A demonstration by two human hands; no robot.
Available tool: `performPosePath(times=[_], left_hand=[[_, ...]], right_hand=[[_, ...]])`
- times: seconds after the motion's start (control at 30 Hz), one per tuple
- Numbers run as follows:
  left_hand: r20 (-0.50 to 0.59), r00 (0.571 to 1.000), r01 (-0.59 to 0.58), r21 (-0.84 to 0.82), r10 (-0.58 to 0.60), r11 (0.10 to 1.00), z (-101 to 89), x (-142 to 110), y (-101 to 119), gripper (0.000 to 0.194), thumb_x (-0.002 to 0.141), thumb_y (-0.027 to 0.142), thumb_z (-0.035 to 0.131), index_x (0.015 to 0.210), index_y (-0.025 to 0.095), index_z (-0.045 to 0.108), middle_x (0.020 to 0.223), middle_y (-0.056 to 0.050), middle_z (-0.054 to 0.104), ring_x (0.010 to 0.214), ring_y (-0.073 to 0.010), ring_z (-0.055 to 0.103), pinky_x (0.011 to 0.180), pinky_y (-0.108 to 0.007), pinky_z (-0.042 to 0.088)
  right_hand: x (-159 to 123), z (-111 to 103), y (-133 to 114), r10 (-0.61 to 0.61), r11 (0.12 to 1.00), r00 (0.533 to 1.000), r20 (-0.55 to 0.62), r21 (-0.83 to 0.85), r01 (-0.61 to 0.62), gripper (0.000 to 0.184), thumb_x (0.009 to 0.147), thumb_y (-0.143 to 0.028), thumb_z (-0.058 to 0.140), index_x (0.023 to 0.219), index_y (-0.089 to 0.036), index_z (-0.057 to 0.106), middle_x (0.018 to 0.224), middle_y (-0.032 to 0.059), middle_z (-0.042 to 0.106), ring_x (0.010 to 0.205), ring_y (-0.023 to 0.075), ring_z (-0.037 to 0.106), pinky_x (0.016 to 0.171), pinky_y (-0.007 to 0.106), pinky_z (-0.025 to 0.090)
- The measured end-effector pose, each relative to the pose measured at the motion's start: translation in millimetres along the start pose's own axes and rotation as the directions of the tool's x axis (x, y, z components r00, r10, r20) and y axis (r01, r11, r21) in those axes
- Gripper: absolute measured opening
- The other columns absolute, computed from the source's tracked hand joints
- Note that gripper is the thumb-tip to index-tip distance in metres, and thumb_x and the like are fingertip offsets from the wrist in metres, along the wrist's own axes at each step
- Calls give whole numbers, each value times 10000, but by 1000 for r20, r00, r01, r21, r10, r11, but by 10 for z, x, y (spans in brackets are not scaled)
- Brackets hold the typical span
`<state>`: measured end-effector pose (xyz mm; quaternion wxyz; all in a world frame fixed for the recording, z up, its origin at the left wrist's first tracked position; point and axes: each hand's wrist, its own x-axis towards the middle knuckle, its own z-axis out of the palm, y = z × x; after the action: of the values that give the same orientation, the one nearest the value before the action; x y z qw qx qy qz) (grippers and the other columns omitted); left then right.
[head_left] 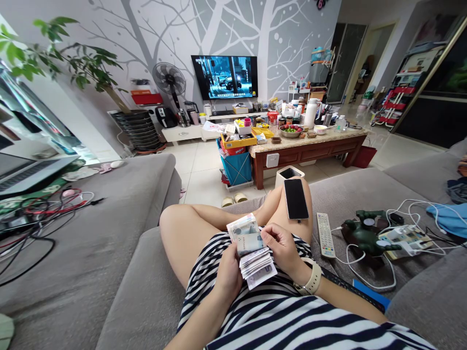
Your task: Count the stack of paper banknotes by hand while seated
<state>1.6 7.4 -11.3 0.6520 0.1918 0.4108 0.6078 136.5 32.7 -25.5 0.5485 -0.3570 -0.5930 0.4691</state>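
Observation:
Over my striped lap, my left hand (230, 270) is closed round a stack of banknotes (255, 265), several of them folded over and fanned toward me. The upper notes stand up straight above the fingers. My right hand (281, 244) pinches the right edge of the notes between thumb and fingers; it wears a pale watch (310, 277) at the wrist. On my right knee lies a black-screened smartphone (296, 199), beyond the right hand and apart from it. The lowest part of the left fingers is hidden behind the notes.
Right of my leg, a remote control (326, 235), a dark green figure (368, 236) and a power strip (408, 241) with white cables lie on the grey sofa (142, 287). A laptop (29, 170) and tangled cables sit left. Ahead stands a loaded coffee table (310, 148).

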Motion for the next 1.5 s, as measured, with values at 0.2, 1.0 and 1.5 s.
performPosePath(times=[0.2, 1.0, 1.5], left_hand=[[-9, 1000, -7, 14, 7, 1000, -9, 2, 2, 207, 698, 296, 691, 819, 134, 735, 786, -65, 773, 866, -279, 710, 778, -351, 550], [63, 997, 43, 59, -47, 997, 0, -71, 62, 330, 624, 247, 774, 919, 105, 729, 787, -89, 771, 760, -280, 720, 737, -366, 537], [-104, 992, 74, -27, -76, 997, 27, -19, 27, 225, 778, 253, 609, 920, 128, 731, 780, -75, 773, 809, -266, 732, 764, -367, 575]], right_hand=[[-8, 1, -12, -8, 1000, 1000, 3, 11, 8, 265, 902, -410, 572, 779, -179, 611, 693, -3, 560, 643, 145, 482, 603, 252, 396], [60, 1, 99, 117, 991, 990, -77, -57, -121, 355, 844, -468, 620, 660, -187, 505, 591, -46, 476, 565, 121, 411, 528, 236, 352], [45, -14, 38, 49, 996, 999, -23, -78, -51, 312, 855, -400, 599, 643, -194, 499, 607, -44, 455, 574, 124, 394, 544, 245, 345]])
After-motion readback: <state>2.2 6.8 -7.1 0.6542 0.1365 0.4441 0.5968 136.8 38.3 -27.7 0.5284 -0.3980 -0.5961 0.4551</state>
